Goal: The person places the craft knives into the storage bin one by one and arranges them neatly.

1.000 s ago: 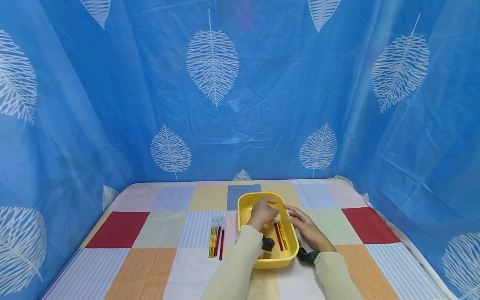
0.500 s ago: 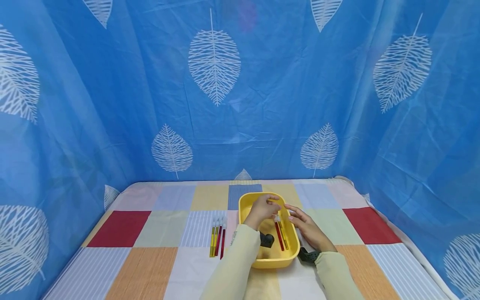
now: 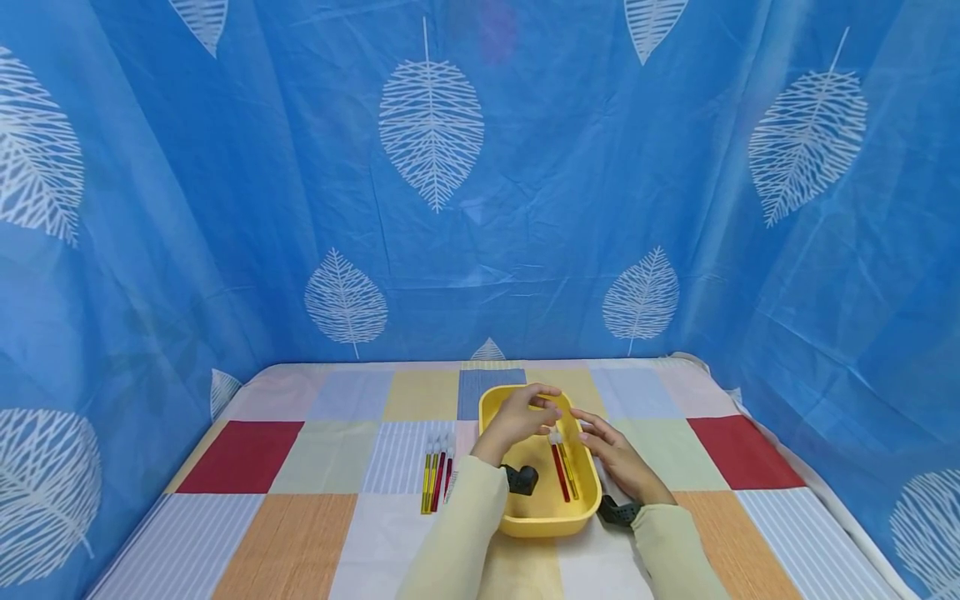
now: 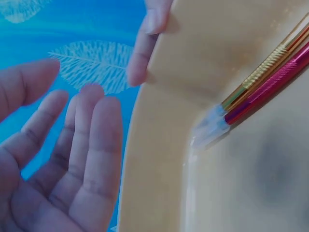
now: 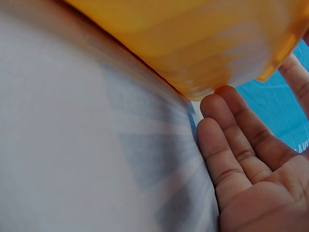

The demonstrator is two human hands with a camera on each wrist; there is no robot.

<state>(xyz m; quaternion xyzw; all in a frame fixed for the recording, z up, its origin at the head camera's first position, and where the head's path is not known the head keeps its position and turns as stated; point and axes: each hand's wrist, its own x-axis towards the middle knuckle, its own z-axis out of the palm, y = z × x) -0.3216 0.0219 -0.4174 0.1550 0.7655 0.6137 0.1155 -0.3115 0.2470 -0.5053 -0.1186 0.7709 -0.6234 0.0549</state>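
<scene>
A yellow plastic tub (image 3: 495, 400) stands on the patchwork tablecloth. A red pen and a yellow pen (image 3: 564, 469) lie inside it along its right wall, their clear caps (image 4: 210, 128) towards the far end. My left hand (image 3: 546, 406) hovers over the tub's far half. Its fingers (image 4: 72, 154) are relaxed and hold nothing. My right hand (image 3: 600, 442) lies against the tub's right side, with straight fingers (image 5: 227, 125) touching the outer wall (image 5: 193, 43) near the rim.
Several red and yellow pens (image 3: 437, 477) lie side by side on the cloth, left of the tub. Blue leaf-print curtains (image 3: 427, 208) close in the table at the back and on both sides. The checked tablecloth (image 3: 300, 525) covers the whole table.
My left hand has risen a little out of the tub and opened somewhat. The right hand stays at the tub's right side.
</scene>
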